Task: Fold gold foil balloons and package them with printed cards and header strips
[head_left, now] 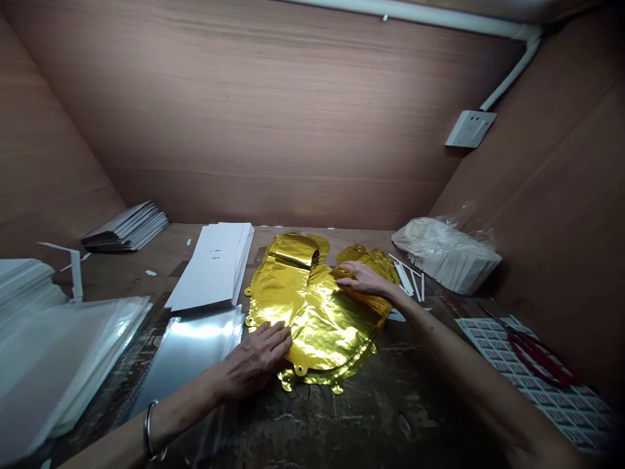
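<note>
Gold foil sheets, shiny, rounded and tabbed at the rim (327, 329), lie layered flat mid-bench between the person's two hands; the left hand (266, 355) rests palm down on their near-left edge, its fingers close together and gripping nothing visible; the right hand (364, 280) reaches over the far-right part with fingers slightly parted, though whether they pinch foil one cannot tell; if the left palm pressed too lightly, the slick layers could slide over one another; a hard tug from the right could crease or tear such thin film; leftward room is tight, since the stack of white rectangular cards (215, 267) and the clear plastic sleeves (195, 345) sit just beside the foil, where a sweep could shove them askew; on the right, narrow white strips (415, 280) lie near the forearm, easily dragged; the dark, worn bench (371, 417) offers its widest stretch nearest the person, between the forearms.
</note>
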The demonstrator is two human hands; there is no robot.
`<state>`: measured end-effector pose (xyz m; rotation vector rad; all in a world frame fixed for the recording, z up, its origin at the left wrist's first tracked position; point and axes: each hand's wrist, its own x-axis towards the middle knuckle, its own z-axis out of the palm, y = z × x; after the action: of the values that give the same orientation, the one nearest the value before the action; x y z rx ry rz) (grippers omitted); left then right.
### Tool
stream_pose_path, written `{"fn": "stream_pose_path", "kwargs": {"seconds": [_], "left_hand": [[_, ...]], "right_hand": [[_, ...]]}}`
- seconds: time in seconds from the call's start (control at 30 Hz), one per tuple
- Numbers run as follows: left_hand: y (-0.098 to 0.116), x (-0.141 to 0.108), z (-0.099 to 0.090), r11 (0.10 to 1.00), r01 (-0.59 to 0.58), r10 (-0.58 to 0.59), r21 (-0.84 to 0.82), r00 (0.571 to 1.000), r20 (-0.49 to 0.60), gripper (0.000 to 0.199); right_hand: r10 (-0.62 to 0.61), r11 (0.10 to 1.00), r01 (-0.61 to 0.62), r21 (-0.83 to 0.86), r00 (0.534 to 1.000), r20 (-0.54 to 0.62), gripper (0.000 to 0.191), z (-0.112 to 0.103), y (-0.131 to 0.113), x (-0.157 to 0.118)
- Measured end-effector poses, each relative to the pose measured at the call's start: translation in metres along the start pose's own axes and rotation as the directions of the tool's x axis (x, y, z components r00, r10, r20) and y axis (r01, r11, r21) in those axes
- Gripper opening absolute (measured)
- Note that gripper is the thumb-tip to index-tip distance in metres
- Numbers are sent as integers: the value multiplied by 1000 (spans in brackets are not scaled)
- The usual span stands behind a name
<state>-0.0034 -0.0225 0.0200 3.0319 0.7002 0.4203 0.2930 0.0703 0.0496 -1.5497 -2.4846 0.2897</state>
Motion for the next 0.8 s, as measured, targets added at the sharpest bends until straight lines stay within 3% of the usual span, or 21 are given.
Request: {"fn": "stream_pose_path", "kwargs": {"seconds": [0.1,0.2,0.33,0.5,0.63,0.7,0.8], "left_hand": [[0,-1,-2,1000,3,-3,25,1000,4,17],[0,-2,0,1000,-9,9,28,1000,22,15],[-1,-3,5,1000,15,-15,0,1000,2,18],[-3,-2,9,984,137,-149,-115,984,-99,20],[-4,4,6,926,289,-340,-243,919,-200,23],[-4,8,3,867,367,-452,-338,864,-220,21],[-7,10,-3,782,435,-558,-446,807,-192,19]], "right_hand": [[-37,999,37,33,999,0,44,8,-9,12],[-149,985,150,82,989,-18,43,11,-26,5],[-263,959,259,114,965,19,40,10,-37,-29],[-234,968,235,90,972,-28,55,3,-16,-74],[-279,958,277,74,960,23,66,5,-6,-91],[-302,952,301,50,953,16,56,9,-6,-95],[-279,959,282,14,953,-116,32,16,-6,-95]]}}
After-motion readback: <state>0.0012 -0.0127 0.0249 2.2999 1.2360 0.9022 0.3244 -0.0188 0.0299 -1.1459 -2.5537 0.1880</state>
